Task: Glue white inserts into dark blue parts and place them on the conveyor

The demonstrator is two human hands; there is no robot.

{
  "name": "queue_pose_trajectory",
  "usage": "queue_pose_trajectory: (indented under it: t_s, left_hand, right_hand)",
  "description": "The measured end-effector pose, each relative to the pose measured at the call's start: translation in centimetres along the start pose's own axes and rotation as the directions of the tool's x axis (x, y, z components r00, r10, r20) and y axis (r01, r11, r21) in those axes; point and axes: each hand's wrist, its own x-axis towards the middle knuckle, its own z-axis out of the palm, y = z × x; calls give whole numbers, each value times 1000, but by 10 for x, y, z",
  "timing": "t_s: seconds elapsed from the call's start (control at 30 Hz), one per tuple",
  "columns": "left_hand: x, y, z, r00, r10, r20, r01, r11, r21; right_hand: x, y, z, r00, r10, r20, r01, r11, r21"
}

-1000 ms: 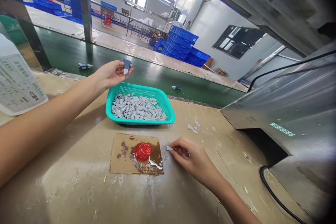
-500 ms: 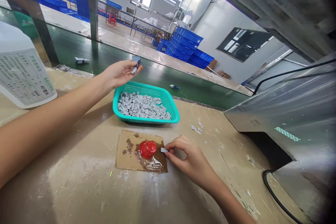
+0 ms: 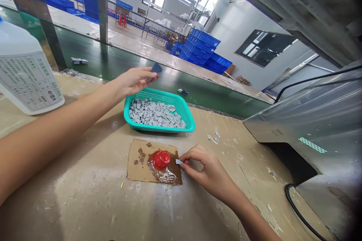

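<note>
Above the far rim of a green plastic basket (image 3: pixel 186 115), my left hand (image 3: pixel 140 79) is closed on a small dark blue piece (image 3: pixel 156 68). Many small light grey pieces (image 3: pixel 155 113) fill the basket. Between thumb and forefinger my right hand (image 3: pixel 207 171) pinches one small light grey piece (image 3: pixel 178 162). That piece is at the right edge of a cardboard square (image 3: pixel 138 173), just beside a wet, glossy red lump or cap (image 3: pixel 161 159). Dark wet stains surround the red thing on the cardboard.
A green conveyor belt (image 3: pixel 113 60) runs behind the basket, bearing small blue-and-white parts (image 3: pixel 183 92). A white jug (image 3: pixel 28 71) with a label stands left. Several loose grey pieces (image 3: pixel 213 138) lie right of the basket. A metal machine (image 3: pixel 311 120) with a black cable is at the right.
My left hand has turned the dark blue piece and moved slightly right. Parts on the belt have shifted left. My right hand keeps its pinch beside the red thing.
</note>
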Motion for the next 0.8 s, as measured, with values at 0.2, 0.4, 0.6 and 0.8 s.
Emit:
queue_pose_trajectory:
  t_s: [0.2, 0.4, 0.6, 0.8]
  left_hand:
    - [-13, -5, 12, 956, -131, 262, 30, 933, 358]
    - [-22, -12, 22, 898, -76, 432, -124, 900, 417]
    - [-30, -15, 28, 828, -100, 551, -160, 901, 403]
    - [-41, -24, 37, 811, -88, 578, -268, 822, 502]
  right_hand:
    - [-5, -5, -13, 994, -28, -108, 30, 999, 14]
    - [0, -9, -14, 995, -43, -88, 42, 999, -12]
    - [5, -13, -16, 996, -30, -83, 32, 999, 29]
    - [30, -7, -42, 910, 146, -387, 63, 876, 479]
